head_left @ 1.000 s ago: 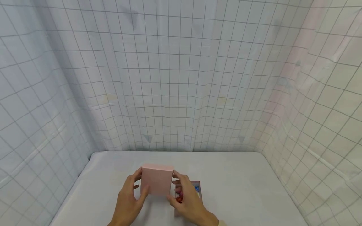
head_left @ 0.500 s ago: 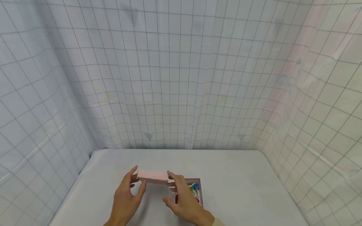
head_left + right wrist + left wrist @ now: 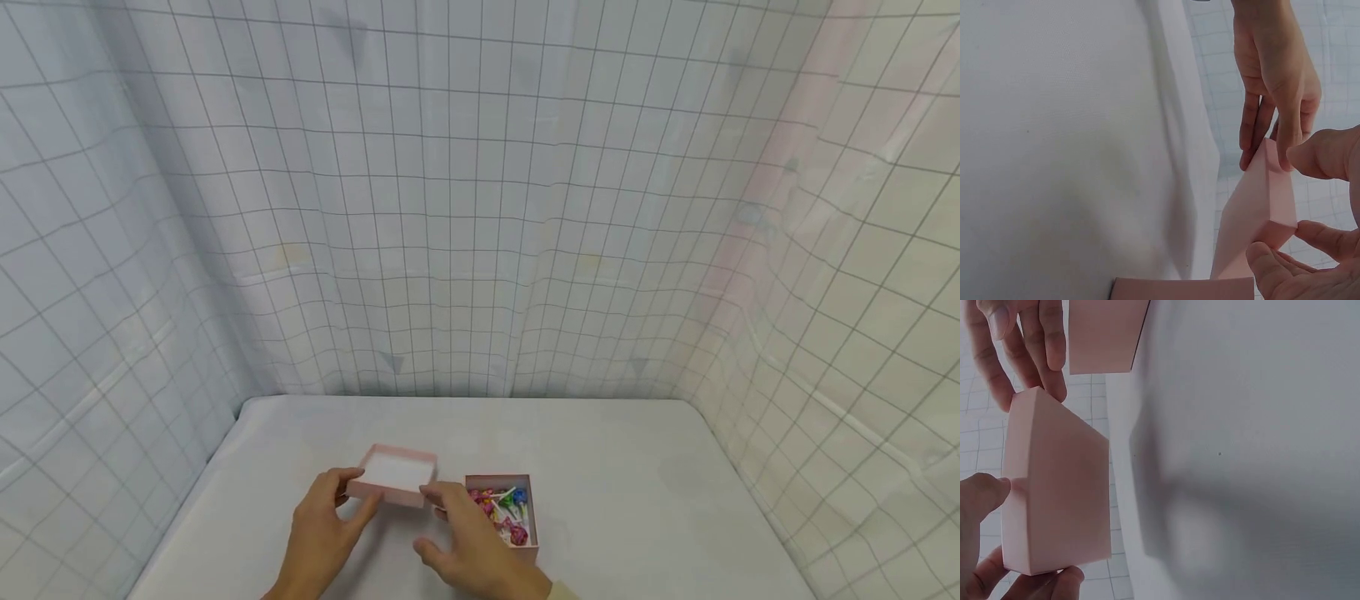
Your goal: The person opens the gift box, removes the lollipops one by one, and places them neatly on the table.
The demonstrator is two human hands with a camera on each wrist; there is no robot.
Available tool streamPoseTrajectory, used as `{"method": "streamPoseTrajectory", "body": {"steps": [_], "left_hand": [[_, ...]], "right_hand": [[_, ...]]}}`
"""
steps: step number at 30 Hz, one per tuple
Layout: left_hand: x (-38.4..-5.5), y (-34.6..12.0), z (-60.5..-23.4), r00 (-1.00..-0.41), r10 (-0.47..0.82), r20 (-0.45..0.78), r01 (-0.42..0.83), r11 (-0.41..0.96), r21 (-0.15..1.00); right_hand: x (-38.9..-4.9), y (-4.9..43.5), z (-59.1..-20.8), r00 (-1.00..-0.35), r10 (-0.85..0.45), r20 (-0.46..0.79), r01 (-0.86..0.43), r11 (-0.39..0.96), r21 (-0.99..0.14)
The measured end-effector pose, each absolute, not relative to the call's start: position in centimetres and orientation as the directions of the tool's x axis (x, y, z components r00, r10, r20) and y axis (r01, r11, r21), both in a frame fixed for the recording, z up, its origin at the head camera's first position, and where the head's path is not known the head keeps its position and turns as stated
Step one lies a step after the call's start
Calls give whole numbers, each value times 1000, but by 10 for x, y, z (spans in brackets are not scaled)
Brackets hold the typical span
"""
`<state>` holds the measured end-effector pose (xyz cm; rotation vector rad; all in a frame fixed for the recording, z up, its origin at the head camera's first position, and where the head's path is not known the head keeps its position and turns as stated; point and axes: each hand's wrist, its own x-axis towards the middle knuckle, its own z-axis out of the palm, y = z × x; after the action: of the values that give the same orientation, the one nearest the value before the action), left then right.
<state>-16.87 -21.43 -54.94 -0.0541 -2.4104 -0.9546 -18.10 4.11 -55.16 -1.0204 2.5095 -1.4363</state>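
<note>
A shallow pink box lid [image 3: 399, 472] is raised off the table, its white hollow side facing up and slightly tilted. My left hand [image 3: 322, 521] grips its left end, thumb on the near wall and fingers at the end wall. At the opposite end, fingertips of my right hand [image 3: 476, 537] touch the near corner, while the thumb stands apart from the lid. Next to that hand is a pink box [image 3: 531, 551] without its cover, partly hidden by the hand. Wrapped lollipops [image 3: 513, 505] with white sticks lie inside it.
A white-covered table [image 3: 637, 492] carries the box. Behind and on both sides hang white curtains [image 3: 480, 250] with a dark grid. The lid casts a shadow [image 3: 1150, 500] on the tabletop.
The lid has turned from its flat outer face showing to its hollow side up, and moved slightly left and lower. The right hand shifted left with it, uncovering more of the lollipop box.
</note>
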Motion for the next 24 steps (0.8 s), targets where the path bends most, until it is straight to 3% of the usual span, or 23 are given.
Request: {"method": "streamPoseTrajectory", "body": {"steps": [5,12,18,24], "left_hand": [[-167,-223,-553,-878,-145,456,202,752,627],[-166,-233,-557,-950,-117,290,103,758,644],[-166,-234,-559,-961,-113,252,79,760,644],[-167,-234,-562,-969,-107,221,63,763,643]], "right_hand": [[-182,39,-552,-780,-601,174,-489,412,-769],[-182,35,-553,-758,-625,189,-575,503,-645],[-182,32,-549,-801,-599,27,-433,546,-717],[-182,29,-546,-809,-587,-22,-394,570,-721]]}}
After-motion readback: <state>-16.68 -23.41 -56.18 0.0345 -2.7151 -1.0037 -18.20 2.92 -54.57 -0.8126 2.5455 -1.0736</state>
